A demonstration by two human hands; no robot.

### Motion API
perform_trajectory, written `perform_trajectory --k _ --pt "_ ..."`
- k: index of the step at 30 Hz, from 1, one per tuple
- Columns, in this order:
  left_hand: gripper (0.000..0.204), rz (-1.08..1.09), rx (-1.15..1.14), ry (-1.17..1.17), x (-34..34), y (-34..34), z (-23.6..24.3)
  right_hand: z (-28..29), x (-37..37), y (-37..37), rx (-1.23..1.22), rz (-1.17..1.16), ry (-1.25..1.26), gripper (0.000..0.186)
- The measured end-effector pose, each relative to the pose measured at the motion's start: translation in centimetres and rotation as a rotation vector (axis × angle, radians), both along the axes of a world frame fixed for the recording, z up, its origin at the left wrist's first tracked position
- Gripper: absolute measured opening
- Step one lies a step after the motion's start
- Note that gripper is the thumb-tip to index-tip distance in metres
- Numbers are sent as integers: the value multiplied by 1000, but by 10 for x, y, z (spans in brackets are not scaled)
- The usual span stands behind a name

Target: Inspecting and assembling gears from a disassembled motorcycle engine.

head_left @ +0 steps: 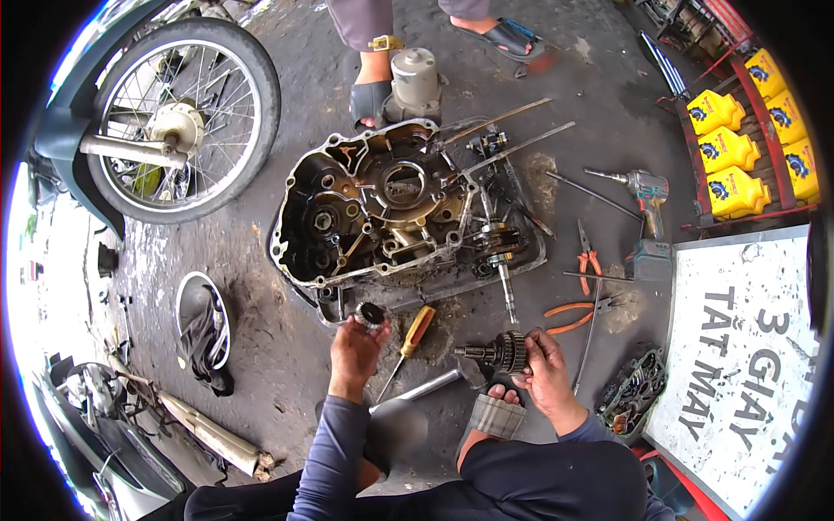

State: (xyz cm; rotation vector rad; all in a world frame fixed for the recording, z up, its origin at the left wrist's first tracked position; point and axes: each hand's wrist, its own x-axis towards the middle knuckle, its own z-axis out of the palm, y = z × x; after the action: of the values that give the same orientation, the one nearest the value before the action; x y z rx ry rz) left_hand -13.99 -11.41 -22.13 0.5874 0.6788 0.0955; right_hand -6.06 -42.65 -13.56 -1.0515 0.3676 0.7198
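My left hand (354, 354) pinches a small toothed gear (370, 314) just in front of the engine case. In my right hand (549, 375) is a gear shaft (502, 352) with several gears stacked on it, its bare end pointing left. The open engine case half (365, 227) lies ahead of both hands, its oily hollow facing up. Another shaft with gears (498, 247) rests to the right of the case. Between my hands lie a screwdriver (419, 332) with a yellow handle and a hammer (434, 383).
Two orange-handled pliers (593, 271) and a cordless drill (647, 200) lie at right. Beyond stand yellow bottles (728, 149) on a rack and a white sign board (695, 347). A parts tray (632, 398), a cloth-filled bucket (228, 343), a motorbike wheel (178, 128) and another person's sandalled foot (371, 100) surround me.
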Motion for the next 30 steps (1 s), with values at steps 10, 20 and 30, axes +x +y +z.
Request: perform_trajectory --k 10,20,30 --pt "47 -236 -94 -156 23 -92 77 9 -1 7 18 30 17 22" --pt "60 -113 285 -110 26 -131 87 7 0 4 -64 121 -45 23" --pt "21 -616 468 162 20 -104 27 -14 -21 -32 -11 -165 118 17"
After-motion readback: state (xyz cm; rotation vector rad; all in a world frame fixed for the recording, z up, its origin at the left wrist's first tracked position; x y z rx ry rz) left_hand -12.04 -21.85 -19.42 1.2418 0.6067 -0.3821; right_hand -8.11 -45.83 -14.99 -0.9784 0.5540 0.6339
